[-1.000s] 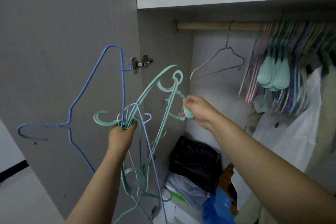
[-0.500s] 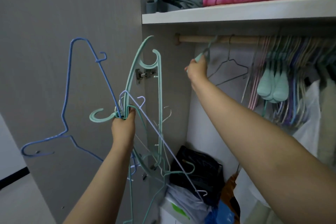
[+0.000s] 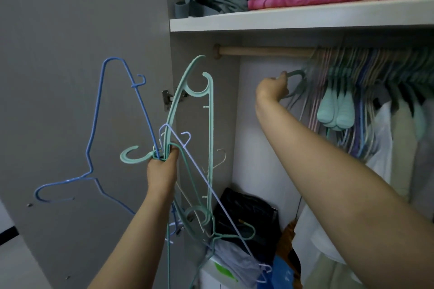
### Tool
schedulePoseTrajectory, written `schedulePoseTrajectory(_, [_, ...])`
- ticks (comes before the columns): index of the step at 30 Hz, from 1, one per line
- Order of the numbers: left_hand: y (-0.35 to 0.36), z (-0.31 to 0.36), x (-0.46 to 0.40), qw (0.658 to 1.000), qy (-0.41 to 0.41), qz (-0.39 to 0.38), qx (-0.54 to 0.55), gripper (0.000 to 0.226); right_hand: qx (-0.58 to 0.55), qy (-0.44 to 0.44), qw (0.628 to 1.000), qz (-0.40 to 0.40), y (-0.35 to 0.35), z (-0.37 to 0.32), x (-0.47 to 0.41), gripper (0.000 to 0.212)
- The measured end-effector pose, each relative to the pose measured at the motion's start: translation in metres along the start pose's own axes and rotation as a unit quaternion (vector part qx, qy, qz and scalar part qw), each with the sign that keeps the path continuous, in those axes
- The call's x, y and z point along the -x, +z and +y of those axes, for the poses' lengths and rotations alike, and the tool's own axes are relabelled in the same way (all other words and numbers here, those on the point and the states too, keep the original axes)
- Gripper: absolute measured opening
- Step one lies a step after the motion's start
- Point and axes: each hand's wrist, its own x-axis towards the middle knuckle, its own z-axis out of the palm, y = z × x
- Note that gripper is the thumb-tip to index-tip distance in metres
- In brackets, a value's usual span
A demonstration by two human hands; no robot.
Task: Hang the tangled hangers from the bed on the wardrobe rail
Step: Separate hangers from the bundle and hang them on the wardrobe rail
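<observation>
My left hand (image 3: 162, 171) grips a tangled bunch of hangers at chest height in front of the open wardrobe door: a blue wire hanger (image 3: 98, 129) sticks out to the left, thick mint plastic hangers (image 3: 206, 138) stand upright, thinner ones dangle below. My right hand (image 3: 272, 89) reaches up under the wooden rail (image 3: 263, 50) and holds the end of a mint hanger (image 3: 297, 80), pushed against the row of hangers (image 3: 366, 77) on the rail. That hanger's hook is blurred, so whether it sits on the rail is unclear.
The grey wardrobe door (image 3: 58, 54) stands open on the left. A shelf (image 3: 293, 19) above the rail carries folded blankets and a grey bag. Clothes hang at the right. Bags and a dark bundle (image 3: 244, 216) lie on the wardrobe floor.
My right hand carried the mint hanger up from the bunch to the rail, then slid it right against the hanging row. The grey wire hanger that hung alone is no longer apart.
</observation>
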Motion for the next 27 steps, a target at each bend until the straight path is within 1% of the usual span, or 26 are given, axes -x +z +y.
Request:
schedulePoseTrajectory(2, [0.0,-0.001,-0.001,1.0,-0.005,-0.014,0.025,0.027,0.02,-0.024,0.996,0.078,-0.012,-0.005,-0.008,0.041])
schedulePoseTrajectory(3, [0.0,-0.001,0.0,0.999,-0.005,-0.02,0.036,0.021,0.068,-0.046,0.993,0.085,-0.018,-0.003,-0.012,0.042])
schedulePoseTrajectory(5, [-0.001,-0.001,0.001,0.998,-0.008,-0.029,0.061,0.014,0.111,-0.084,0.989,0.045,-0.032,0.005,-0.017,0.048])
schedulePoseTrajectory(6, [-0.002,-0.002,0.001,0.996,-0.009,-0.037,0.077,0.015,0.143,-0.081,0.986,0.024,-0.042,0.007,-0.013,0.05])
schedulePoseTrajectory(7, [-0.004,-0.003,0.001,0.994,-0.01,-0.047,0.095,0.016,0.188,-0.092,0.978,0.019,-0.052,0.013,-0.009,0.053])
schedulePoseTrajectory(8, [-0.006,-0.005,0.001,0.992,-0.011,-0.056,0.112,0.017,0.248,-0.13,0.959,0.038,-0.065,0.02,-0.001,0.057])
schedulePoseTrajectory(9, [-0.009,-0.006,0.001,0.99,-0.012,-0.064,0.127,0.018,0.289,-0.196,0.935,0.06,-0.077,0.03,0.008,0.06])
schedulePoseTrajectory(10, [-0.012,-0.008,0.001,0.988,-0.013,-0.069,0.139,0.02,0.299,-0.278,0.91,0.072,-0.089,0.044,0.022,0.059])
schedulePoseTrajectory(11, [-0.014,-0.009,0.001,0.986,-0.015,-0.072,0.148,0.022,0.289,-0.349,0.889,0.07,-0.099,0.063,0.034,0.053])
schedulePoseTrajectory(12, [-0.016,-0.009,0.0,0.985,-0.018,-0.073,0.153,0.026,0.287,-0.382,0.876,0.062,-0.109,0.085,0.042,0.045])
schedulePoseTrajectory(13, [-0.018,-0.009,0.001,0.985,-0.022,-0.072,0.158,0.029,0.306,-0.384,0.87,0.044,-0.12,0.106,0.051,0.039])
schedulePoseTrajectory(14, [-0.019,-0.009,0.002,0.984,-0.027,-0.069,0.162,0.031,0.34,-0.349,0.873,0.006,-0.132,0.122,0.057,0.037])
schedulePoseTrajectory(15, [-0.02,-0.007,0.003,0.983,-0.03,-0.065,0.168,0.031,0.382,-0.271,0.881,-0.063,-0.144,0.139,0.059,0.039])
schedulePoseTrajectory(16, [-0.021,-0.006,0.004,0.982,-0.03,-0.06,0.175,0.03,0.422,-0.153,0.878,-0.167,-0.155,0.154,0.06,0.045])
schedulePoseTrajectory(17, [-0.02,-0.004,0.005,0.981,-0.028,-0.052,0.184,0.028,0.441,-0.029,0.852,-0.281,-0.165,0.169,0.063,0.056])
schedulePoseTrajectory(18, [-0.02,-0.003,0.007,0.98,-0.027,-0.038,0.193,0.027,0.444,0.074,0.817,-0.36,-0.175,0.179,0.067,0.07])
schedulePoseTrajectory(19, [-0.019,-0.002,0.007,0.978,-0.028,-0.019,0.204,0.024,0.442,0.134,0.797,-0.39,-0.186,0.189,0.069,0.079])
schedulePoseTrajectory(20, [-0.018,-0.001,0.008,0.975,-0.031,0.003,0.219,0.021,0.424,0.171,0.798,-0.394,-0.196,0.197,0.068,0.078])
schedulePoseTrajectory(21, [-0.018,0.0,0.008,0.972,-0.035,0.021,0.232,0.018,0.392,0.196,0.81,-0.391,-0.202,0.198,0.068,0.067])
schedulePoseTrajectory(22, [-0.017,0.001,0.007,0.97,-0.039,0.035,0.239,0.017,0.363,0.205,0.834,-0.363,-0.204,0.192,0.069,0.056])
schedulePoseTrajectory(23, [-0.017,0.0,0.006,0.969,-0.046,0.047,0.238,0.016,0.34,0.191,0.863,-0.322,-0.206,0.185,0.068,0.047])
schedulePoseTrajectory(24, [-0.017,-0.001,0.005,0.969,-0.057,0.057,0.232,0.016,0.334,0.159,0.883,-0.289,-0.206,0.175,0.063,0.043])
schedulePoseTrajectory(26, [-0.017,-0.007,0.004,0.972,-0.082,0.061,0.211,0.011,0.345,0.08,0.894,-0.275,-0.203,0.151,0.052,0.046])
schedulePoseTrajectory(27, [-0.016,-0.01,0.004,0.974,-0.09,0.057,0.2,0.007,0.344,0.058,0.897,-0.27,-0.201,0.138,0.047,0.047])
